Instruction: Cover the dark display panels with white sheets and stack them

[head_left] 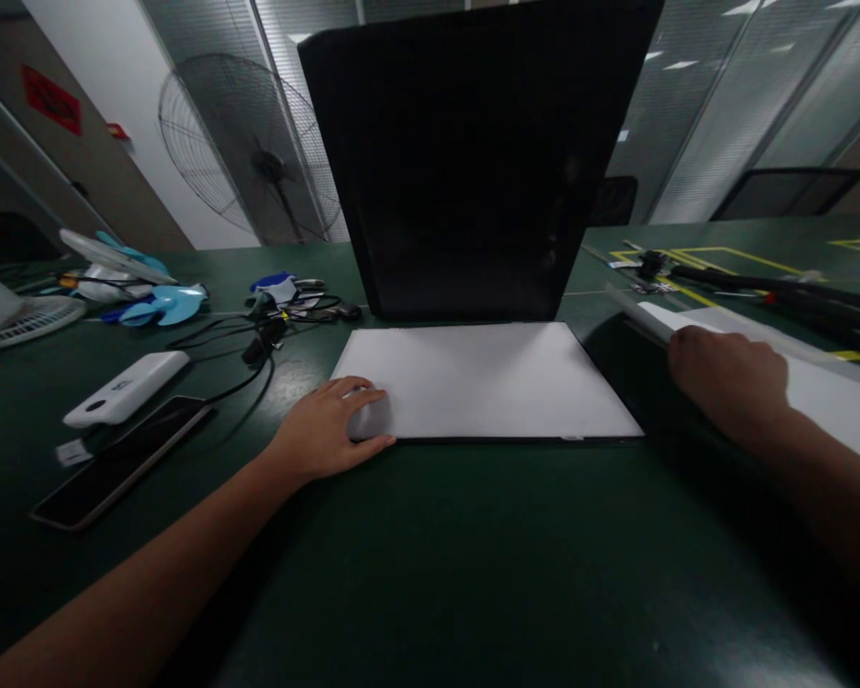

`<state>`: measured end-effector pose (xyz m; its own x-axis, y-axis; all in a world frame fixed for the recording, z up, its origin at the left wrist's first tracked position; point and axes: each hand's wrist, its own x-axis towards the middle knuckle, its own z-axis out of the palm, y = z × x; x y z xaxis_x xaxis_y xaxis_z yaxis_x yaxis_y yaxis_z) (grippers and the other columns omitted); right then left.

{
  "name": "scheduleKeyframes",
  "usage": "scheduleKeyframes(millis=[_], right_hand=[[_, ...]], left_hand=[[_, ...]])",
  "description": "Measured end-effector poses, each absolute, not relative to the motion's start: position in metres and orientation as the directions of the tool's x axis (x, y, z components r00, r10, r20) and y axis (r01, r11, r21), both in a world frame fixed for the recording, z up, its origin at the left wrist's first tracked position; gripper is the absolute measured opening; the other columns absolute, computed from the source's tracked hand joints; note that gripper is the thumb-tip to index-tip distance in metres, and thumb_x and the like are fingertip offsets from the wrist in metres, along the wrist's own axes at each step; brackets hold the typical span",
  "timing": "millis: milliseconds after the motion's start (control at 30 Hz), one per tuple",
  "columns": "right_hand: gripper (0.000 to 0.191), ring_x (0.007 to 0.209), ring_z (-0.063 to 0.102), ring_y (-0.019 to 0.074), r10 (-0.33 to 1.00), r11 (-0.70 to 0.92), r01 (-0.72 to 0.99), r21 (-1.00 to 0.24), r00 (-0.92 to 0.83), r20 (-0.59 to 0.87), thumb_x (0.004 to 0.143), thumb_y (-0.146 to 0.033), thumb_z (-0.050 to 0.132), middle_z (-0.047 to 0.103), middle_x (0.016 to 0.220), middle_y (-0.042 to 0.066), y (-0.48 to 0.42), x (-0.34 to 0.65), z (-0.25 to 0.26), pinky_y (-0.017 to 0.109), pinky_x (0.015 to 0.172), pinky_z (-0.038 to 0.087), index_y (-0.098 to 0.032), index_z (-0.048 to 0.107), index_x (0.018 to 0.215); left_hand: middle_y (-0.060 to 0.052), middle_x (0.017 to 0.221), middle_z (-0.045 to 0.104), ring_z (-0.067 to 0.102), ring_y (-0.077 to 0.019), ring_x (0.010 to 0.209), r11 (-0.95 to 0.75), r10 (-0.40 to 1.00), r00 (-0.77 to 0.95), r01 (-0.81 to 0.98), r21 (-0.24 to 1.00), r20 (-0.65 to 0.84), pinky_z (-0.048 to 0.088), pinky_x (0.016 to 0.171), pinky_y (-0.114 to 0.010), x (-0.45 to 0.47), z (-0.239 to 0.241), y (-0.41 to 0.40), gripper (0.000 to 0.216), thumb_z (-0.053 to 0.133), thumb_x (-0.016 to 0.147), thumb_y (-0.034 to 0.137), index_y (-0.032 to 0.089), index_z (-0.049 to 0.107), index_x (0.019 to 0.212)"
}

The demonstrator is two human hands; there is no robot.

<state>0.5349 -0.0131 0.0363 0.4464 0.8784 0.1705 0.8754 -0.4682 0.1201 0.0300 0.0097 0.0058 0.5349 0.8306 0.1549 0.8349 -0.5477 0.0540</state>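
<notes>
A white flat sheet (487,377) lies on the green table (430,573) in front of an upright black panel (473,162), like an open folder or case. My left hand (330,425) rests on the sheet's near left corner, fingers stretched flat over the edge. My right hand (727,377) reaches to the right of the sheet, knuckles up, fingers curled down onto a long white strip or board (824,387); the fingertips are hidden.
At the left lie a dark phone (118,463), a white power bank (125,387), tangled black cables (258,339), blue fan blades (161,306) and a white fan grille (25,320). A standing fan (247,153) is behind. Black rods (774,287) cross the far right.
</notes>
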Motion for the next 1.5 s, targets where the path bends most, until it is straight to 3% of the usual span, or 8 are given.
scheduleKeyframes(millis=[200,333,600,800,967,1167,1367,1500], right_hand=[[0.046,0.088,0.07,0.0398,0.971,-0.228,0.941,0.248,0.2,0.132,0.102,-0.029,0.027,0.07,0.103,0.026,-0.034,0.46,0.039,0.047,0.067,0.051,-0.013,0.068,0.116],[0.029,0.079,0.07,0.0315,0.997,0.053,0.958,0.281,-0.065,0.033,0.1,-0.025,0.04,0.071,0.091,0.016,-0.049,0.419,0.029,0.042,0.065,0.054,-0.017,0.068,0.107],[0.026,0.078,0.071,0.0259,0.798,0.547,0.787,0.286,-0.593,0.104,0.096,-0.012,0.047,0.074,0.093,0.011,-0.071,0.386,0.018,0.041,0.067,0.059,-0.017,0.071,0.102],[0.045,0.127,0.064,0.0295,0.563,0.78,0.606,0.152,-0.787,0.25,0.1,-0.012,0.041,0.062,0.141,0.015,-0.073,0.379,-0.003,0.048,0.096,0.06,-0.01,0.064,0.139],[0.056,0.15,0.04,0.0206,0.621,0.782,0.596,-0.18,-0.77,0.149,0.104,-0.024,0.043,0.039,0.163,0.008,-0.062,0.389,-0.006,0.045,0.122,0.043,-0.019,0.044,0.159],[0.055,0.154,0.035,0.0209,0.698,0.709,0.7,-0.088,-0.68,0.224,0.108,-0.04,0.038,0.039,0.164,0.007,-0.053,0.398,-0.007,0.049,0.129,0.03,-0.02,0.045,0.158],[0.074,0.153,0.034,0.0338,0.948,0.178,0.984,0.029,-0.18,0.264,0.104,-0.067,0.028,0.043,0.161,0.014,-0.015,0.468,-0.011,0.06,0.124,0.029,-0.018,0.052,0.153],[0.083,0.126,0.06,0.0419,0.98,-0.149,0.989,0.018,0.145,0.139,0.102,-0.069,0.024,0.061,0.138,0.026,0.003,0.516,-0.006,0.06,0.103,0.049,-0.007,0.057,0.146]], left_hand=[[-0.014,0.146,0.062,0.061,-0.0386,0.13,-0.552,0.829,0.539,0.831,0.068,0.145,0.049,0.11,-0.056,0.029,0.005,0.011,0.078,0.054,0.088,0.078,0.024,0.064,0.143],[-0.018,0.151,0.058,0.058,-0.0399,0.134,-0.541,0.837,0.527,0.838,0.075,0.147,0.046,0.113,-0.057,0.028,0.003,0.013,0.095,0.053,0.09,0.077,0.019,0.037,0.163],[-0.017,0.17,0.031,0.046,-0.0464,0.145,-0.518,0.853,0.509,0.853,0.066,0.114,0.042,0.115,-0.064,0.029,0.002,0.012,0.107,0.055,0.086,0.084,0.03,0.016,0.169],[-0.013,0.17,0.035,0.046,-0.0436,0.146,-0.572,0.818,0.566,0.818,0.049,0.098,0.039,0.117,-0.063,0.028,0.001,0.015,0.086,0.051,0.092,0.076,0.034,0.032,0.165],[-0.012,0.169,0.037,0.041,-0.0448,0.149,-0.605,0.796,0.602,0.796,0.026,0.063,0.036,0.118,-0.066,0.024,-0.001,0.017,0.084,0.056,0.089,0.079,0.037,0.042,0.16],[-0.012,0.171,0.032,0.032,-0.0482,0.154,-0.625,0.779,0.627,0.778,0.056,-0.009,0.024,0.121,-0.073,0.025,0.001,0.015,0.099,0.061,0.081,0.084,0.033,0.039,0.163],[-0.01,0.169,0.038,0.033,-0.0438,0.155,-0.616,0.786,0.618,0.784,0.073,0.003,0.026,0.123,-0.071,0.025,0.003,0.013,0.081,0.056,0.092,0.07,0.029,0.044,0.16],[-0.011,0.164,0.045,0.039,-0.0408,0.153,-0.623,0.782,0.621,0.778,0.078,0.054,0.032,0.123,-0.067,0.021,0.003,0.012,0.064,0.053,0.097,0.052,0.024,0.052,0.154]])
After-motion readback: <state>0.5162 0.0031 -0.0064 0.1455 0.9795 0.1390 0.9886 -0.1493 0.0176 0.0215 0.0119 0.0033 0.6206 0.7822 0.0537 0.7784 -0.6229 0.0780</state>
